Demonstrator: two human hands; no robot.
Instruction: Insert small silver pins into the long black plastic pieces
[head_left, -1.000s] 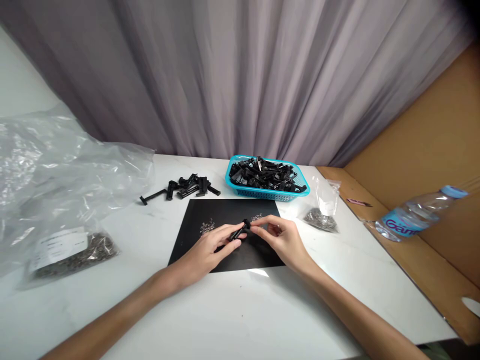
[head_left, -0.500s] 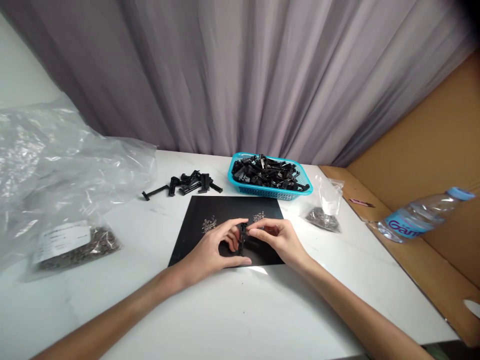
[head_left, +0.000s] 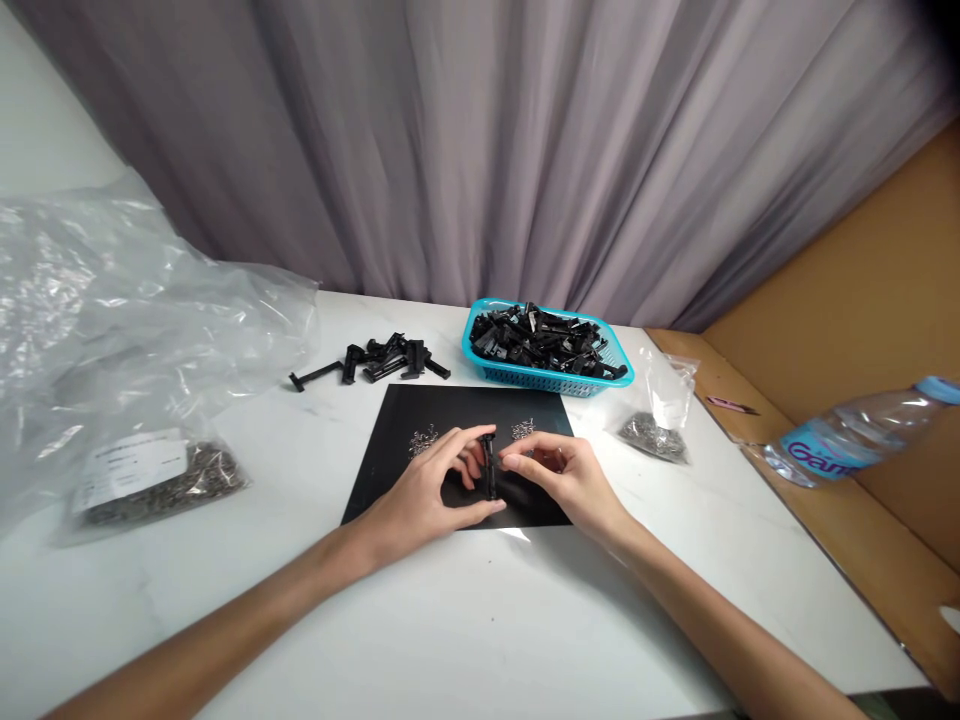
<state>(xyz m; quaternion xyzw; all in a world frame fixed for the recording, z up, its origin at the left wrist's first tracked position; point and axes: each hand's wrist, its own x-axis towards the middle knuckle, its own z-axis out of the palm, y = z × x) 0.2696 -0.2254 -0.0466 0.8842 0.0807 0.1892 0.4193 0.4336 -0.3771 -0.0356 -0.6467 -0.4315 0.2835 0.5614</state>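
Over a black mat (head_left: 405, 470) on the white table, my left hand (head_left: 427, 495) grips a small black plastic part (head_left: 490, 468), held upright between thumb and fingers. My right hand (head_left: 562, 480) is beside it, fingers pinched together at the part's right side; what they pinch is too small to make out. Two small heaps of metal springs (head_left: 422, 441) lie on the mat just beyond my hands.
A turquoise basket (head_left: 600, 383) full of black plastic parts stands behind the mat. Several loose black parts (head_left: 382, 360) lie to its left. Clear plastic bags (head_left: 135, 330) fill the left side, a small bag of springs (head_left: 655, 432) and a water bottle (head_left: 855, 435) lie right.
My left hand has turned the black part from lying slanted to standing upright. My right hand's pinch stayed close against it.
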